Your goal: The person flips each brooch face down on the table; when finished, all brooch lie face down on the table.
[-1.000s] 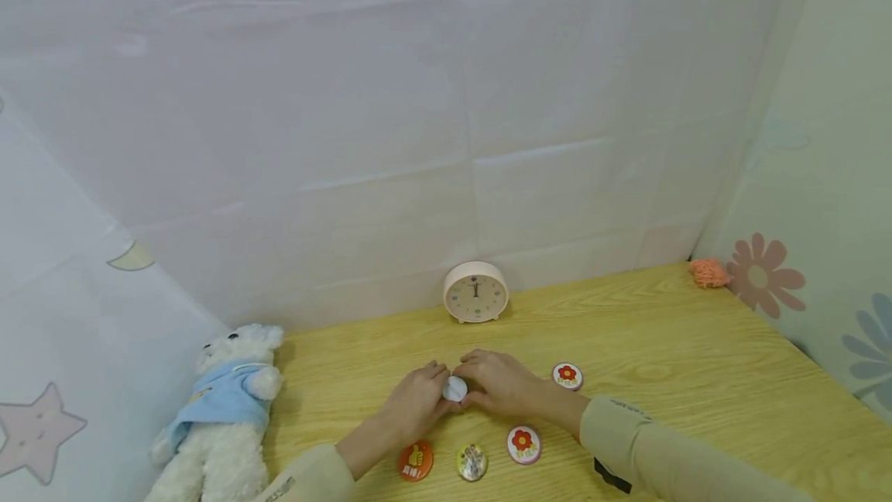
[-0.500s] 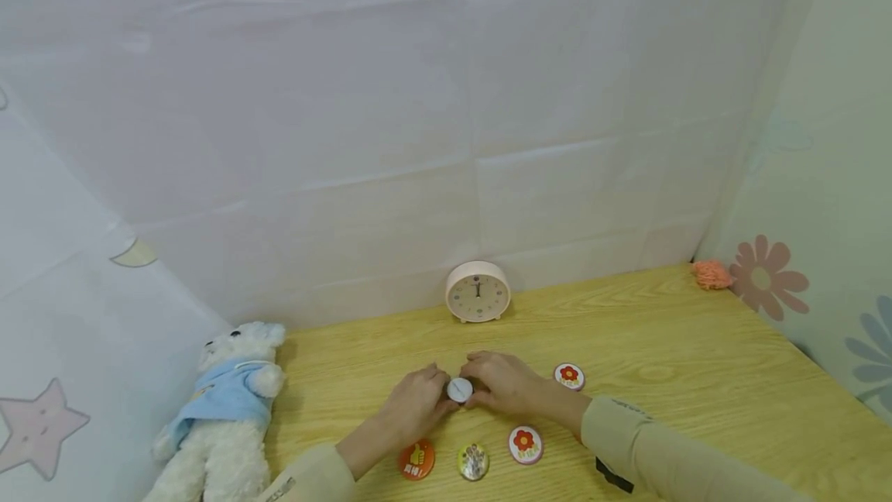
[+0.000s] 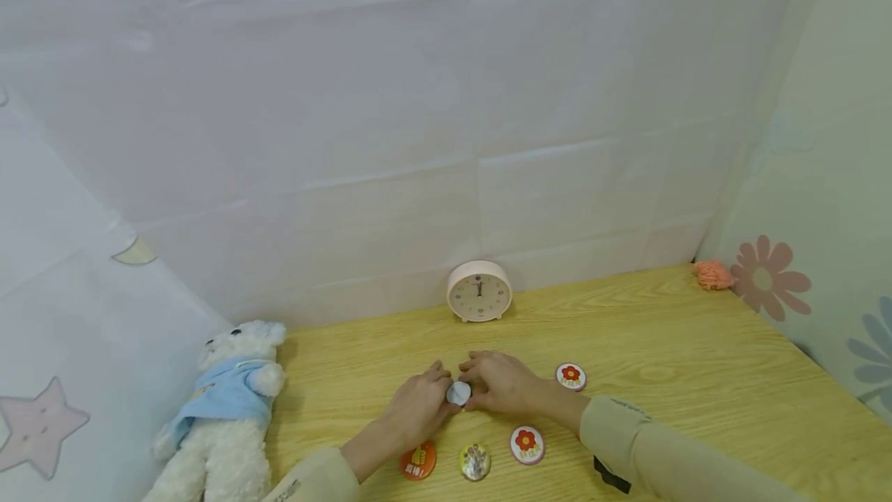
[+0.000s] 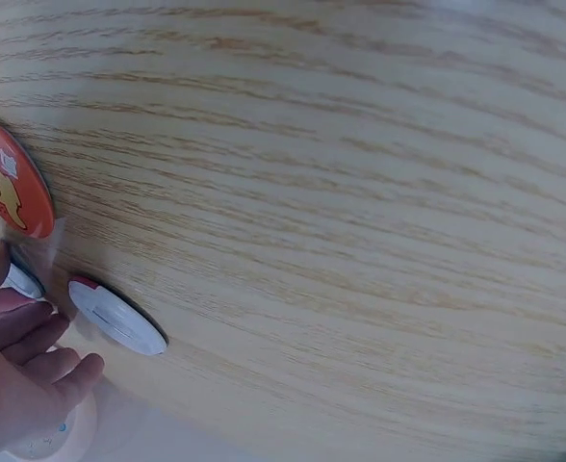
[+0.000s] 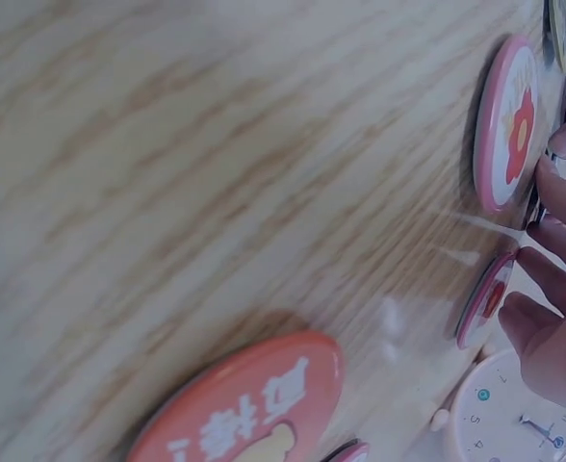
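A small pale round badge [image 3: 458, 393], a thin line across its face, sits between my two hands in the head view. My left hand [image 3: 418, 403] pinches its left edge, and my right hand [image 3: 503, 384] holds the right edge between thumb and fingers. Nearer me lie an orange thumbs-up badge [image 3: 419, 460], partly behind my left wrist, a yellow picture badge [image 3: 475, 462] and a red-flower badge [image 3: 527, 445]. Another red-flower badge [image 3: 571, 376] lies beyond my right forearm. In the right wrist view, an orange badge [image 5: 254, 404] shows close up; my sleeve mostly hides it from the head camera.
A pink round clock [image 3: 479, 293] stands at the back of the wooden table [image 3: 627, 316], against the draped wall. On the left leans a white plush bear [image 3: 230, 409] in a blue top. A coral yarn bundle [image 3: 713, 275] lies in the far right corner.
Both hands stay at nearly the same spot around the pale badge. Its face has turned slightly, and my left wrist covers a little more of the orange badge.
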The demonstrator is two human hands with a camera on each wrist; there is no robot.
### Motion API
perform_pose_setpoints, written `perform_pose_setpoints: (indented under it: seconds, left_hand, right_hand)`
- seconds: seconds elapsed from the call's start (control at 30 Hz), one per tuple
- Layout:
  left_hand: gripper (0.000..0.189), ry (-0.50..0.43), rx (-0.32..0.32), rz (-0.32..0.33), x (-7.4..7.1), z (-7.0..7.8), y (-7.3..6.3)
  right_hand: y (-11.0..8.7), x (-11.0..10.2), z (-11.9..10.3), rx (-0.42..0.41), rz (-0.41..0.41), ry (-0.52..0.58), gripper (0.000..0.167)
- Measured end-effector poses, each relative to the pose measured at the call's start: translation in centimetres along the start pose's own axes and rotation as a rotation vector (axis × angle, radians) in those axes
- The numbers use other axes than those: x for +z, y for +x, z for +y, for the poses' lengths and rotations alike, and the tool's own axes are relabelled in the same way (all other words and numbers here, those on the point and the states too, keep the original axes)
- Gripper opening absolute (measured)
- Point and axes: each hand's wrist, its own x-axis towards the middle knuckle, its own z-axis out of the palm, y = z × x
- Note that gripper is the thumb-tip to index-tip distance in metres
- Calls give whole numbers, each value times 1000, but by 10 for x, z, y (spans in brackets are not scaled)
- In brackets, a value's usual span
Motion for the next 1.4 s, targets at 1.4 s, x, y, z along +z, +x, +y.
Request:
perform_pose_setpoints:
  seconds: [1.4]
  left_hand:
    - [52,-10,5,-80,5,46,53]
  right_hand:
    - [-53,-25,48,-14,63,-58,39]
